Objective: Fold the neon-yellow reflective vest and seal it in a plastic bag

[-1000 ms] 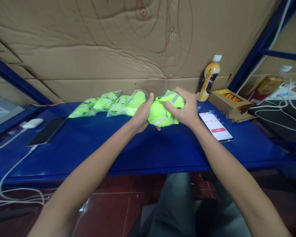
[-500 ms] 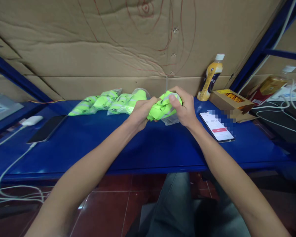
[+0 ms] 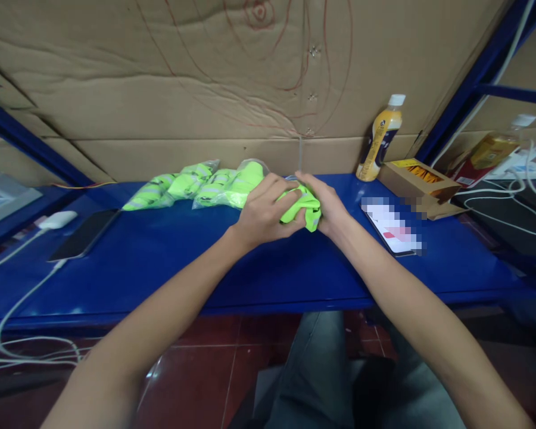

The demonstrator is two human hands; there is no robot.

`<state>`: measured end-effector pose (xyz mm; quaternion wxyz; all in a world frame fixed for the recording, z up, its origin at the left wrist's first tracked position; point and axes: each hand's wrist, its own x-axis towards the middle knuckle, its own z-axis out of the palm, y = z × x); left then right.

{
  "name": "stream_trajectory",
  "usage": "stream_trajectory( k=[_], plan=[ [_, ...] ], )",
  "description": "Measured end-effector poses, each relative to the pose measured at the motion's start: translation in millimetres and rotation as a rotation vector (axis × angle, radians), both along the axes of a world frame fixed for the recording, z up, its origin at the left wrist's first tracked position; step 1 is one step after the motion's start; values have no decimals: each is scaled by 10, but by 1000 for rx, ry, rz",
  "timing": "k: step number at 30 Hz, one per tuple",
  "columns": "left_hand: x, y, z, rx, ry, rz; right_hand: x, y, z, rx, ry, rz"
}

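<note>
A bunched neon yellow-green vest [image 3: 304, 205] with grey reflective strips is squeezed between both my hands, just above the blue table [image 3: 161, 262]. My left hand [image 3: 263, 211] wraps over its left side. Against its right side presses my right hand [image 3: 324, 202]. Most of the vest is hidden by my fingers. Behind my left hand, at the cardboard wall, lies a row of bagged neon vests [image 3: 196, 185].
A phone [image 3: 395, 229] with a lit screen lies right of my hands. Further right stand a yellow bottle [image 3: 381, 140] and an open cardboard box [image 3: 417, 182]. A dark phone [image 3: 84, 232], a white charger [image 3: 57, 219] and cables sit at the left.
My hands have come down from chest height to the table and closed tighter together. The vest is now a much smaller bundle, and my left hand has moved over its top.
</note>
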<state>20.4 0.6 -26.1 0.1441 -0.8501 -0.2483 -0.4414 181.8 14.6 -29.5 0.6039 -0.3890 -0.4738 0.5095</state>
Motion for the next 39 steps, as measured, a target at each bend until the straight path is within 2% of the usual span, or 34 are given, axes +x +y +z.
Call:
stream_trajectory(
  k=[2, 4, 8, 11, 18, 22, 25, 27, 30, 31, 33, 35, 37, 39],
  plan=[
    [33, -15, 3, -33, -33, 27, -39, -44, 21, -93, 152, -59],
    [89, -42, 5, -102, -83, 73, -76, -67, 36, -84, 224, -152],
    [188, -60, -22, -239, -124, 152, -86, -55, 15, 110, 75, -336],
    [202, -29, -43, -278, -146, 199, -70, -77, -16, 217, -83, -435],
    [119, 17, -78, -265, -237, 300, -159, -210, -6, 417, -242, -408],
    [150, -64, -114, -242, -116, 334, -130, -105, -81, 384, -206, -399],
    [195, -66, -87, -335, -123, 225, -38, -5, -101, 373, -172, -383],
    [195, -2, -25, -458, -295, 122, 16, 25, -64, 413, -174, -394],
    [117, 118, 129, -823, -561, -78, 54, 4, 39, 482, -222, -376],
    [76, 140, 187, -1000, -557, -179, 61, -15, 76, 507, -259, -349],
    [-3, 134, 285, -1343, -427, -401, 80, -59, 139, 560, -348, -277],
    [-46, 71, 334, -1597, -304, -564, 112, -99, 180, 605, -431, -214],
    [-41, -13, 327, -1744, -295, -631, 147, -128, 194, 629, -497, -187],
    [-6, -79, 293, -1779, -342, -617, 167, -141, 186, 632, -536, -196]
  ],
)
